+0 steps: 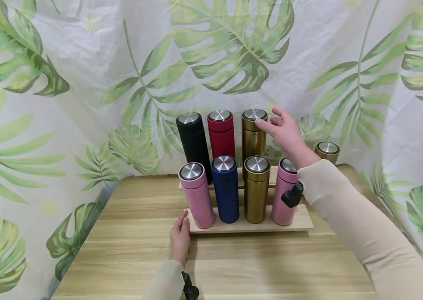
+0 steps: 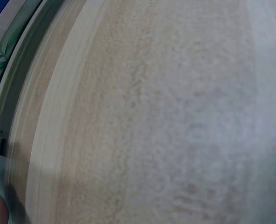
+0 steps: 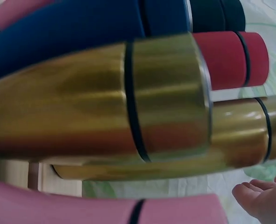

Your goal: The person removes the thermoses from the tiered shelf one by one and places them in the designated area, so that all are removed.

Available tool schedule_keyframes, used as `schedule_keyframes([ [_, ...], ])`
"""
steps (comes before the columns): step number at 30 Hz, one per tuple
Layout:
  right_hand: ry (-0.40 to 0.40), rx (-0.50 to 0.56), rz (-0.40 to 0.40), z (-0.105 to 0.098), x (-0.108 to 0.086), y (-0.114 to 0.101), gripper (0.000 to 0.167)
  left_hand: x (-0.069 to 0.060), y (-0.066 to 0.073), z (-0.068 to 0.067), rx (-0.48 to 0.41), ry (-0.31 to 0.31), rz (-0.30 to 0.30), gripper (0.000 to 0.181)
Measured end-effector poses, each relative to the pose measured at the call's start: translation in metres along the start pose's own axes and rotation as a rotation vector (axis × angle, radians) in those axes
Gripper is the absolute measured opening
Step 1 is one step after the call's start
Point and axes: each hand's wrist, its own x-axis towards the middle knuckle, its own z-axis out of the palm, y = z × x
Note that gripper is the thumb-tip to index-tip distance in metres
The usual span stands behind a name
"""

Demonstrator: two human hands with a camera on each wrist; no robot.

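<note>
On the back tier of a wooden stand stand a black thermos bottle (image 1: 193,141), a red thermos (image 1: 221,139) and a gold thermos (image 1: 254,141). My right hand (image 1: 285,132) is beside the back gold bottle's lid, fingers spread; a gap shows between them in the right wrist view. The front board (image 1: 249,227) carries a pink thermos (image 1: 199,204), a blue thermos (image 1: 226,196), another gold thermos (image 1: 256,196) and a second pink thermos (image 1: 282,204), partly behind my right wrist. At the board's left end, my left hand (image 1: 179,238) rests with fingers extended.
One more gold bottle (image 1: 326,151) stands at the right rear, mostly hidden by my right arm. Beneath everything is a wood-grain table (image 1: 140,250). A leaf-printed cloth (image 1: 83,83) hangs behind it and at its sides.
</note>
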Motion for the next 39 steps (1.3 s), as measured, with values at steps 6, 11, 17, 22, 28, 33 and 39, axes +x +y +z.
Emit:
schedule_keyframes([
  [6, -0.014, 0.019, -0.023, 0.011, 0.001, 0.004, 0.077, -0.001, -0.001, -0.001, 0.006, 0.002, 0.008, 0.037],
  [11, -0.015, 0.027, -0.025, 0.016, 0.002, 0.012, 0.073, 0.0, -0.003, 0.001, 0.007, 0.001, 0.007, 0.037],
  [17, -0.001, -0.028, -0.016, 0.019, 0.003, 0.018, 0.073, -0.002, -0.002, 0.003, -0.019, 0.002, -0.005, 0.036],
  [22, 0.009, -0.03, -0.02, 0.021, 0.004, 0.017, 0.072, -0.002, -0.002, 0.002, -0.016, 0.006, 0.004, 0.036],
  [28, 0.02, -0.025, -0.017, 0.021, 0.005, 0.018, 0.07, -0.003, -0.002, 0.002, -0.011, 0.01, 0.004, 0.036],
  [33, 0.034, -0.024, -0.03, 0.021, 0.005, 0.019, 0.069, -0.003, -0.002, 0.001, -0.004, 0.026, 0.012, 0.035],
  [39, 0.047, -0.004, -0.038, 0.019, 0.005, 0.021, 0.068, -0.002, -0.001, 0.001, -0.004, 0.019, -0.003, 0.035],
])
